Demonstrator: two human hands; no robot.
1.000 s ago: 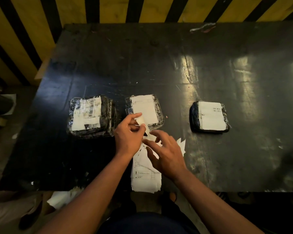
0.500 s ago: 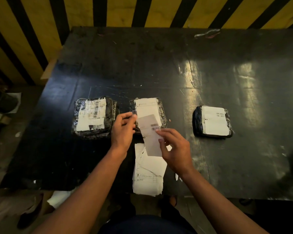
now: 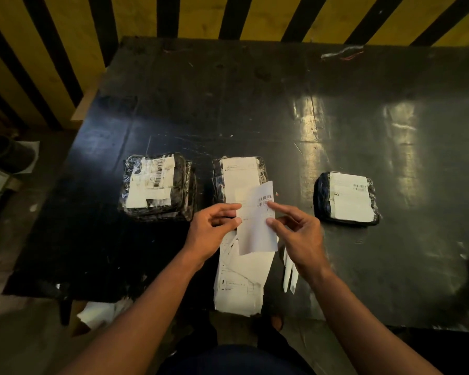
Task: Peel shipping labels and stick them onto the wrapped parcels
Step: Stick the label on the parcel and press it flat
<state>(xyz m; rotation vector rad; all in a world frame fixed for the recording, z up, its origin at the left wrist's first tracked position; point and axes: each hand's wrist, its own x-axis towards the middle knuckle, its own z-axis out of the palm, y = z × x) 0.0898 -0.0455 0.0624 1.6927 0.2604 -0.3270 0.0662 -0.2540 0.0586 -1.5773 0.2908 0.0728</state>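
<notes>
A black, scuffed desk point(image 3: 255, 109) is seen before a yellow and black striped wall point(image 3: 201, 14). A small bundle of thin wires point(image 3: 341, 53) is laid near the desk's far right edge. Crumpled white paper point(image 3: 100, 313) is seen on the floor point(image 3: 25, 342) below the desk's near left corner.

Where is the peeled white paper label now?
Head view, centre: the peeled white paper label is pinched between both hands, above the middle black wrapped parcel.

Single head-worn wide-angle view, looking forward and steeply down. Black table point(image 3: 255, 109) fills frame at close range. Striped wall point(image 3: 201, 14) runs along the top edge.
</notes>
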